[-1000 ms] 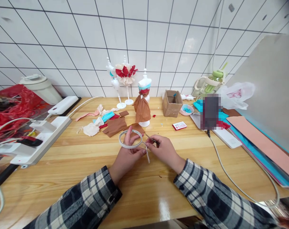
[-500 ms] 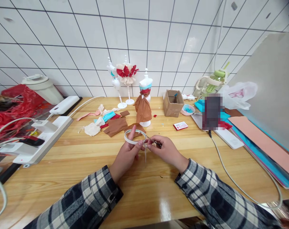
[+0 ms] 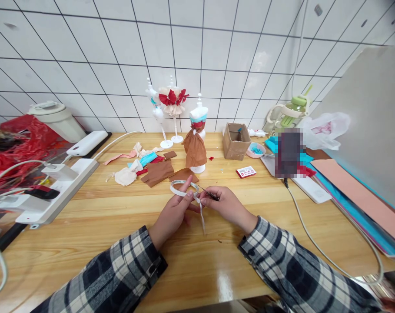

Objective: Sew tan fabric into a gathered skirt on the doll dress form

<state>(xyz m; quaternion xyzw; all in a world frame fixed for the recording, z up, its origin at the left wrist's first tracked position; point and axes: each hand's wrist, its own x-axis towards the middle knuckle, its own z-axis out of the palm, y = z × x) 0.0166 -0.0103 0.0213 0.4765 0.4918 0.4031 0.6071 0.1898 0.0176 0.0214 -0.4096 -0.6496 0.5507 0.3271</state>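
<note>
While the left hand (image 3: 170, 213), thumb on top, clasps a thin white tape ring (image 3: 175, 192), its inner print illegible, the right hand (image 3: 229, 204) curls around a slim dark metal tool (image 3: 213, 196), pinching a white strip (image 3: 202, 218) hanging below its fingertips.

Dark-lined white tiled wall (image 3: 121, 43) behind a glossy wooden table (image 3: 96, 226), grey panel (image 3: 373, 108) at right

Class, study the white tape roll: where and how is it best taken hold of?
The tape roll is probably best pinched at its left rim, coming from the left, inside and outside the band: it is a thin, open ring, while the loose strip and dark tool crowd its right side.
</note>
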